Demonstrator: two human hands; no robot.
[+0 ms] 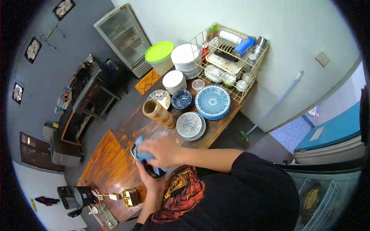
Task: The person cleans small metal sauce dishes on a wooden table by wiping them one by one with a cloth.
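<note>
My right hand (pixel 163 151) is closed on a light blue cloth (pixel 141 154) and presses it into a dark dish with a pale rim (pixel 157 176). Motion blurs the right hand a little. From below, my left hand (pixel 151 180) grips the dish, its fingers partly hidden behind it. Much of the dish is covered by the cloth and hands, so its full shape cannot be made out. Just beyond my hands stand a patterned brown vase (pixel 160 114) and a stack of ribbed glass bowls (pixel 189 125). A shiny gold divided container (pixel 131 197) rests on the table near my left forearm.
On the wooden table (pixel 102 161) stand blue patterned plates (pixel 212 101), dark blue bowls (pixel 181 99), white plate stacks (pixel 185 57) and a green-lidded tub (pixel 159 52). A wire dish rack (pixel 241 92) holds crockery at the far end. A blue-handled mop (pixel 275 102) leans against the wall.
</note>
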